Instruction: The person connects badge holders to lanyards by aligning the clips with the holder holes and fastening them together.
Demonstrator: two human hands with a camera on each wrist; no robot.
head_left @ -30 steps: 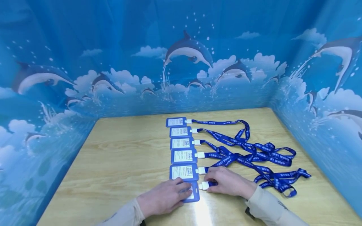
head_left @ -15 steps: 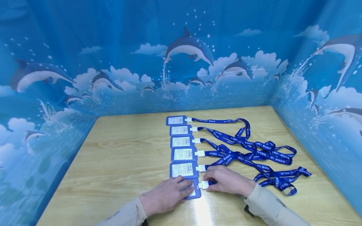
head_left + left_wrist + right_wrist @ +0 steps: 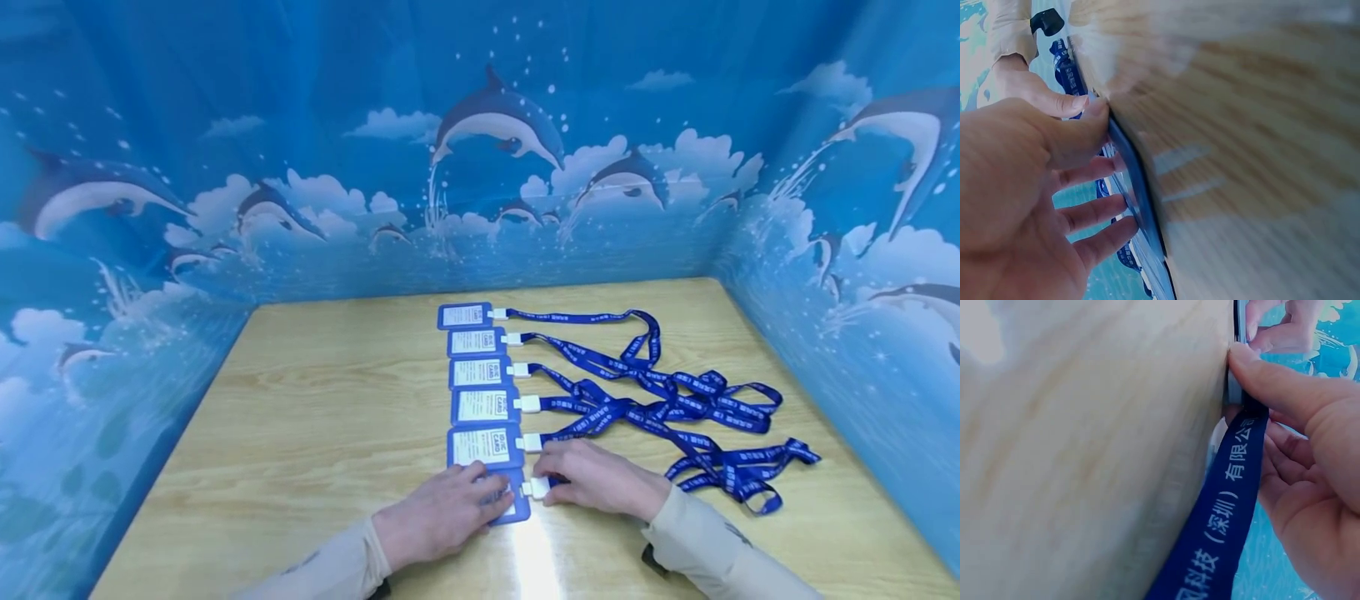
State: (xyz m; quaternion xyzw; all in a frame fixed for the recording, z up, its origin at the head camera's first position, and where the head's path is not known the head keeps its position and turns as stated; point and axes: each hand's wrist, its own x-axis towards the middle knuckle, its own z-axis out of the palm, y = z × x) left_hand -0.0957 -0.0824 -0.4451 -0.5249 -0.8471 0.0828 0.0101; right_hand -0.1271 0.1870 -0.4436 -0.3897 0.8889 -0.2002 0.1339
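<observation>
In the head view, my left hand (image 3: pixel 442 512) holds the nearest blue ID badge holder (image 3: pixel 516 498) on the table, its fingers across the card. The left wrist view shows the thumb at the near edge of this badge holder (image 3: pixel 1132 165) and the fingertips on its face. My right hand (image 3: pixel 603 482) pinches the white clip (image 3: pixel 538 489) of a blue lanyard at the badge's slotted end. Clip and slot meet there; whether they are hooked cannot be made out. The lanyard strap (image 3: pixel 1222 500) trails from the right hand in the right wrist view.
Several more badge holders (image 3: pixel 486 447) lie in a column beyond the hands, with white clips at their right ends. Their blue lanyards (image 3: pixel 622 408) spread tangled to the right over the wooden table (image 3: pixel 315 417). A dolphin-printed curtain (image 3: pixel 337 167) encloses the back and sides.
The nearest badge holder has slid slightly right and away from the person, up against the column. The gap between it and the white clip has closed. Both hands keep their holds.
</observation>
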